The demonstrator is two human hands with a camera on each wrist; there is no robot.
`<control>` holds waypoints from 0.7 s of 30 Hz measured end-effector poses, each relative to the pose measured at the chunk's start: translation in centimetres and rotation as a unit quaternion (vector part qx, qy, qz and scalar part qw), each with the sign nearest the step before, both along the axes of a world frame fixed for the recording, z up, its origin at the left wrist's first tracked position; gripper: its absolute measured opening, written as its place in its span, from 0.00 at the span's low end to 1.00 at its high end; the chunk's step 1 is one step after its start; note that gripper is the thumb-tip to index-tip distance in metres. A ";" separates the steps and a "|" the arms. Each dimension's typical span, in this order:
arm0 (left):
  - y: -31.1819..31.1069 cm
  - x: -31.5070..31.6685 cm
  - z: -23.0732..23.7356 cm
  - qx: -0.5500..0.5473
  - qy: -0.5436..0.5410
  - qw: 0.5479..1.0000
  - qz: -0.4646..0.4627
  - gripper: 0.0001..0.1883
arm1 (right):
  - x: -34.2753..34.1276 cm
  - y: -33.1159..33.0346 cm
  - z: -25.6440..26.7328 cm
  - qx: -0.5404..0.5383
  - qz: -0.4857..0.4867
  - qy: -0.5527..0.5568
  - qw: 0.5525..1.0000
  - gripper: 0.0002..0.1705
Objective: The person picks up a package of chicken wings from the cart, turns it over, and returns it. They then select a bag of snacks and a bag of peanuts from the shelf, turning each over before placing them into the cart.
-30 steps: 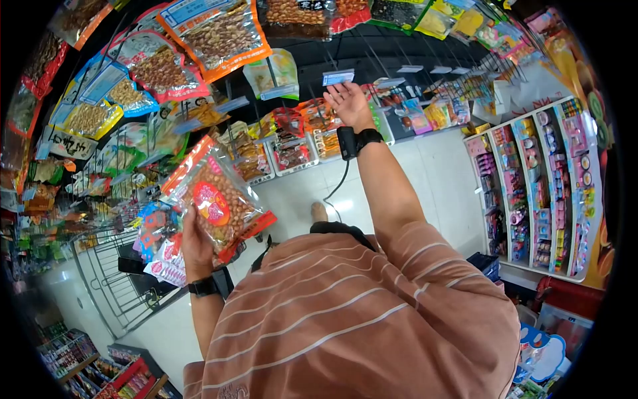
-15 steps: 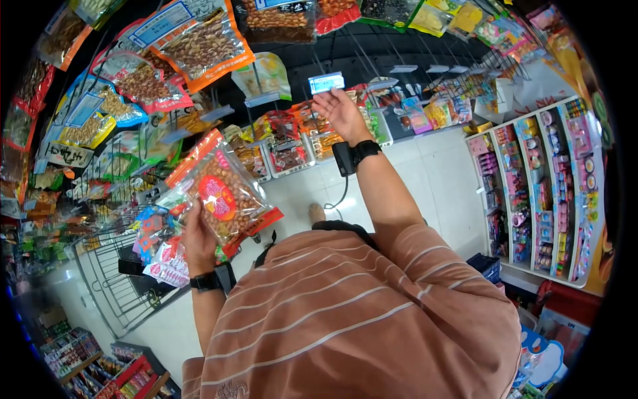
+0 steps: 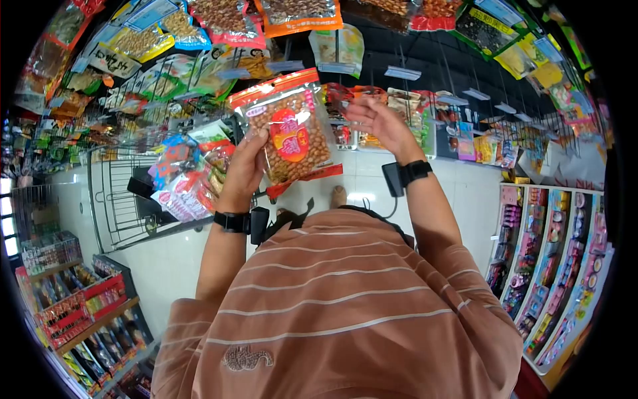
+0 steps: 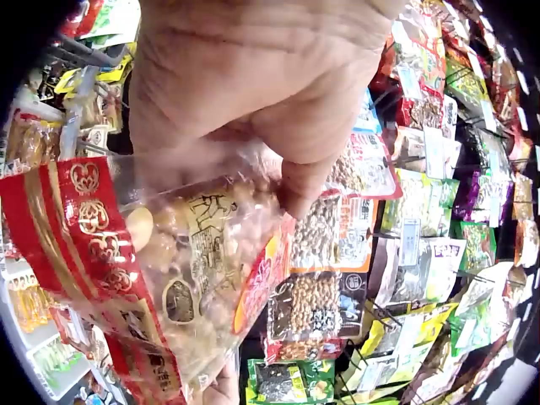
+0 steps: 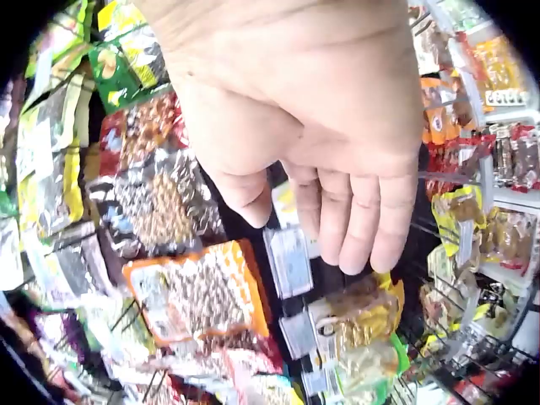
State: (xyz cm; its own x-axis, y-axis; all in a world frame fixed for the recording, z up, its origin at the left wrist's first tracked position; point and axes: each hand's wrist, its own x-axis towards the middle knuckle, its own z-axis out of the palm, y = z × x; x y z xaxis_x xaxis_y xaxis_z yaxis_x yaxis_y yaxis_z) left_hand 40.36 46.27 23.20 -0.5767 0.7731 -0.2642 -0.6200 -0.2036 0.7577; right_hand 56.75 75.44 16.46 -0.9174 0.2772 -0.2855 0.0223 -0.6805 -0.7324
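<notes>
My left hand (image 3: 246, 166) grips a clear, red-trimmed bag of nuts (image 3: 296, 136) by its left side, the thumb lying over the front. Round brown nuts and a red oval label show through the plastic. In the left wrist view, the back of the bag (image 4: 202, 261) hangs below the palm, with gold print on its red band. To the right of the bag, my right hand (image 3: 385, 126) is held up, its fingers extended and holding nothing. The right wrist view has that hand (image 5: 312, 143) in front of price tags (image 5: 288, 261) on the rack.
Hanging snack bags (image 3: 229, 20) line the rack ahead on hooks. Low at the left, a wire cart (image 3: 123, 199) stands by a pile of packets (image 3: 183, 189). White shelves (image 3: 551, 259) are on the right, and a red-edged display (image 3: 83, 296) is at lower left.
The head view has turned left. The bag of nuts has come up and nearer my right hand, its front label facing me more squarely. My right hand has left the price tag.
</notes>
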 end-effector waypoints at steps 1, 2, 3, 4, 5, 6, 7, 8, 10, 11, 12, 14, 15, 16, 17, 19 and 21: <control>0.4 0.2 0.0 -0.008 0.006 1.000 -0.001 0.22 | -0.4 -1.0 1.4 0.019 0.025 -0.004 1.000 0.28; 0.7 0.6 0.8 -0.010 0.015 1.000 -0.015 0.22 | -0.7 -2.1 2.9 0.037 0.049 -0.008 0.998 0.29; 0.9 0.7 0.6 -0.019 0.014 1.000 -0.018 0.22 | -1.2 -2.9 3.7 0.055 0.072 -0.012 0.996 0.29; 1.2 0.6 0.2 -0.028 0.014 0.999 -0.022 0.22 | -1.5 -3.3 3.6 0.049 0.086 0.001 0.995 0.26; 1.4 0.6 0.0 -0.037 0.013 0.999 -0.024 0.22 | -1.7 -3.6 3.5 0.052 0.088 -0.005 0.995 0.26; 1.8 0.8 0.3 -0.032 0.015 0.999 -0.026 0.22 | -1.9 -3.8 3.4 0.055 0.092 -0.011 0.994 0.25; 2.2 1.2 0.7 -0.027 0.016 0.999 -0.027 0.21 | -1.8 -4.0 3.4 0.058 0.095 -0.018 0.994 0.25; 2.5 1.4 0.9 -0.023 0.017 0.999 -0.028 0.21 | -1.7 -4.0 3.3 0.052 0.093 -0.016 0.994 0.24; 2.5 1.0 -0.4 -0.037 0.025 0.999 -0.024 0.20 | -1.5 -3.9 3.2 0.040 0.090 -0.012 0.995 0.23; 2.4 0.9 -0.9 -0.043 0.030 0.998 -0.023 0.20 | -1.5 -4.0 3.2 0.037 0.090 -0.015 0.995 0.23; 3.0 1.8 0.5 -0.050 0.029 0.998 -0.001 0.18 | -1.5 -4.1 3.2 0.034 0.090 -0.017 0.995 0.22; 3.1 1.5 -0.1 -0.052 0.036 0.998 -0.020 0.19 | -1.4 -4.1 3.5 0.037 0.090 -0.025 0.995 0.21; 3.2 1.4 -0.5 -0.053 0.039 0.997 -0.030 0.19 | -1.3 -4.4 3.9 0.042 0.092 -0.030 0.994 0.20; 3.3 1.4 -0.8 -0.060 0.045 0.997 -0.033 0.19 | -1.3 -4.6 4.0 0.047 0.093 -0.035 0.994 0.20; 3.3 1.3 -1.2 -0.068 0.050 0.996 -0.036 0.20 | -1.4 -4.7 3.8 0.041 0.088 -0.030 0.995 0.19; 3.5 1.5 -1.1 -0.076 0.059 0.995 -0.033 0.20 | -1.3 -4.7 3.1 0.028 0.077 -0.019 0.996 0.18; 4.1 1.9 -0.6 -0.078 0.065 0.995 -0.022 0.21 | -1.2 -4.7 2.7 0.017 0.061 -0.015 0.998 0.17</control>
State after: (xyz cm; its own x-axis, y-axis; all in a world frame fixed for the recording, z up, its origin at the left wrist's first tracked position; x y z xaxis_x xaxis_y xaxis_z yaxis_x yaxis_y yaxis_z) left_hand 42.31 50.34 22.60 -0.5802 0.7537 -0.3088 -0.5204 -0.0513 0.8524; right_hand 55.55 70.76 19.21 -0.9362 0.1745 -0.3051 0.1249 -0.6462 -0.7529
